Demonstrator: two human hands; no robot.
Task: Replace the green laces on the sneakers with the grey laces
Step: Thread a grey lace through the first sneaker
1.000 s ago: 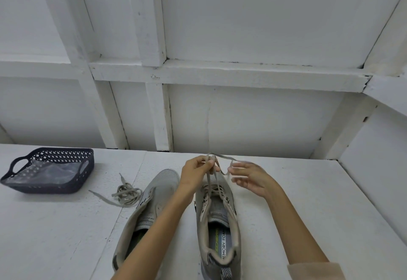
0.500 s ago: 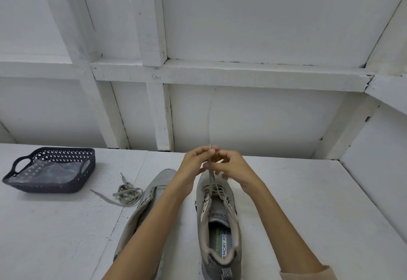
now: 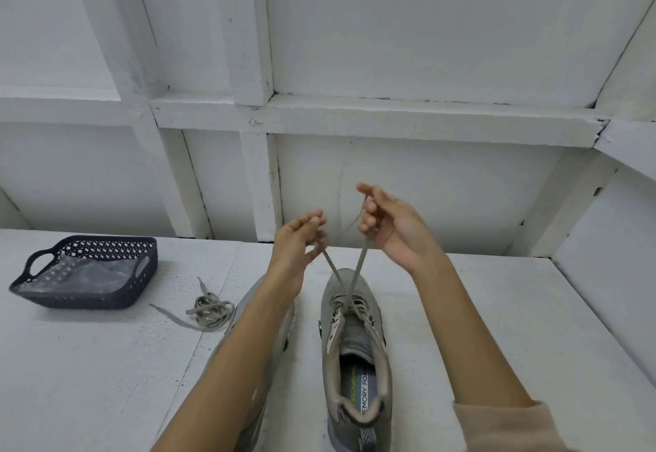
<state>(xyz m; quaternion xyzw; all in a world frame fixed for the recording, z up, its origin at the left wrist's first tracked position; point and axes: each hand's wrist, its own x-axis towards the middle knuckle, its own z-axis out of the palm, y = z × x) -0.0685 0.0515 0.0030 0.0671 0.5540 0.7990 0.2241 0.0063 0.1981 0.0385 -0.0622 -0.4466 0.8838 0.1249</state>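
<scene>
Change vs 0.5 s ago: both hands were bunched together, touching, over the toe of the shoe. Now they've split apart and lifted, right higher than left. The two runs of the lace (image 3: 359, 268) now form a taut V from the eyelets up to the hands.

Left hand (image 3: 301, 242): fingers curled, gripping one lace run. Right hand (image 3: 394, 227): fingers curled round the other run, forefinger sticking out.

Meaning, prob: slack is being drawn through and the ends evened up. Only the lower eyelets look threaded and the upper ones look empty, so this shoe is approx part-laced w/ more crossings to go.

Task things: the sneaker (image 3: 355, 331) being laced sits on the tabletop (image 3: 106, 380) directly below and between the hands, heel toward the person. The 2nd sneaker (image 3: 288, 331) lies under the left forearm, mostly hidden. A loose lace bundle (image 3: 209, 311) sits just outboard of the left forearm. Can't tell green from grey in this light, for it or the threaded one. A dark basket (image 3: 106, 240) w/ clear plastic inside is well out beyond the left hand.

Writing: the insole reads "MEMORY FOA…", last letter cut off by the heel collar. The yellow-green word beside it is too blurred to read.
</scene>
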